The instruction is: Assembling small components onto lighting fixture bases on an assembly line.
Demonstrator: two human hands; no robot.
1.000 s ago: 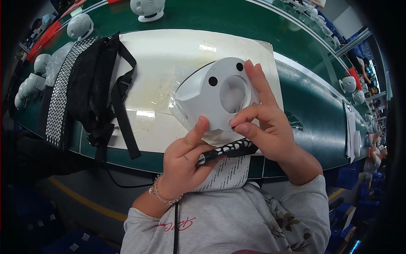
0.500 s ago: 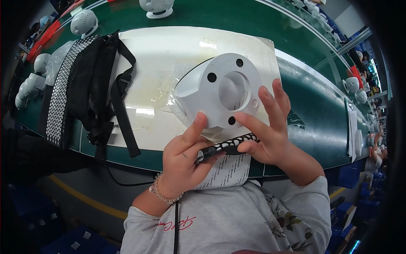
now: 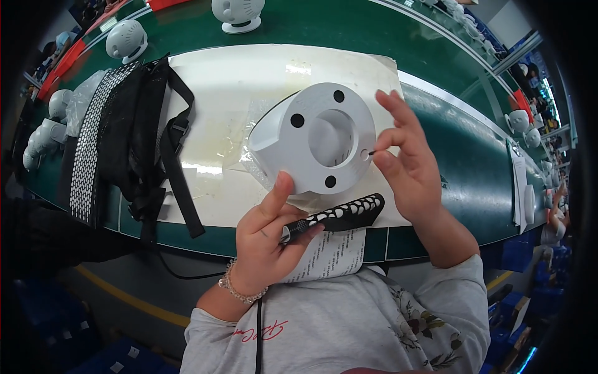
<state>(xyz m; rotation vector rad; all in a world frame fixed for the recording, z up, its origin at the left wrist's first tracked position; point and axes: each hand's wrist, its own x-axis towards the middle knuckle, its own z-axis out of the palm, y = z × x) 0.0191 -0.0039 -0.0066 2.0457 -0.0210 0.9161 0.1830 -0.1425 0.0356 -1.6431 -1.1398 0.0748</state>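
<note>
On the white board lies a white plastic fan-like housing (image 3: 293, 146) with a round opening in its ring-shaped base. Three black round pads (image 3: 297, 121) sit in the ring, and a fourth round recess at its right shows white. My right hand (image 3: 411, 168) pinches a small black pad (image 3: 372, 153) between thumb and index finger, right beside that recess, its other fingers raised. My left hand (image 3: 265, 243) grips a curled black sticker sheet (image 3: 349, 214) with rows of round holes and a white printed backing. Its extended index finger rests at the housing's lower edge.
A black strap bag (image 3: 134, 131) and a white-dotted black sheet (image 3: 90, 146) lie to the left. White fan-like units (image 3: 238, 14) stand at the back and left of the green table (image 3: 464, 162). Papers (image 3: 518, 193) lie at the right edge.
My right hand has moved from near the sheet and lower pad up and right to the white recess, now pinching a small black pad. My left hand keeps the sheet; the view has shifted slightly.
</note>
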